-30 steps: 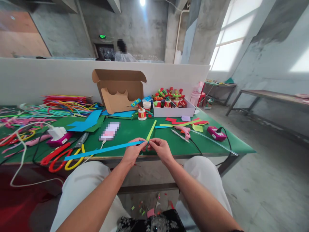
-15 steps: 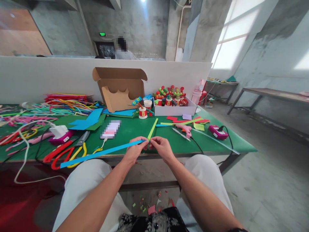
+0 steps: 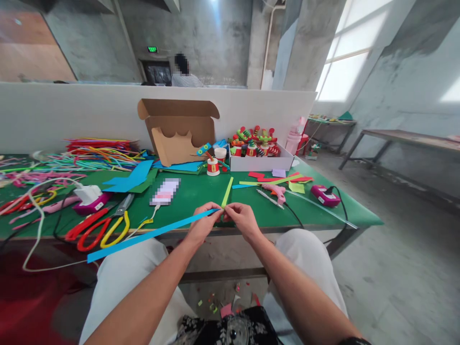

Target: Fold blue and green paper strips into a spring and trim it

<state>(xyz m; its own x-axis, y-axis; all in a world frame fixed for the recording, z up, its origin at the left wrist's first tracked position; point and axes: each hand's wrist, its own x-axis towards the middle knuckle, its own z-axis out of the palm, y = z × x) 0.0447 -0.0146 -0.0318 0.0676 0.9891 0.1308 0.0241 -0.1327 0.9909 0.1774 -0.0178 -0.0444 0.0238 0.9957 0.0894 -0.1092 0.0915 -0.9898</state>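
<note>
Above the middle of the near edge of the table (image 3: 196,191), both hands are pinching paper strips, nearly meeting at the fingertips. The left hand (image 3: 203,224) is gripping one end of a blue paper strip (image 3: 154,234), which is slanting out to the left, crossing the near edge and extending its free end past the left knee (image 3: 138,258). The right hand (image 3: 243,221) is pinching tightly at the same spot, where a lime-green strip (image 3: 227,191) is pointing away toward the far edge. The grip is hiding how the strips are meeting, so which hand is holding the green one cannot be told.

Near the left part of the near edge, scissors (image 3: 117,215) with red and yellow handles are lying just behind the blue strip. A pixelated, flat device (image 3: 165,192) is resting between them and the far edge. Toward the right edge, a pink glue gun (image 3: 276,190) is lying with a silver pen (image 3: 269,199) just beside it, and a purple power block (image 3: 325,195) is sitting farther right. Along the far edge, a white box (image 3: 260,165) is holding red-and-green figures (image 3: 252,149), a red-and-white cup (image 3: 213,166) is standing to its left, and a cardboard box (image 3: 179,124) is standing open.
</note>
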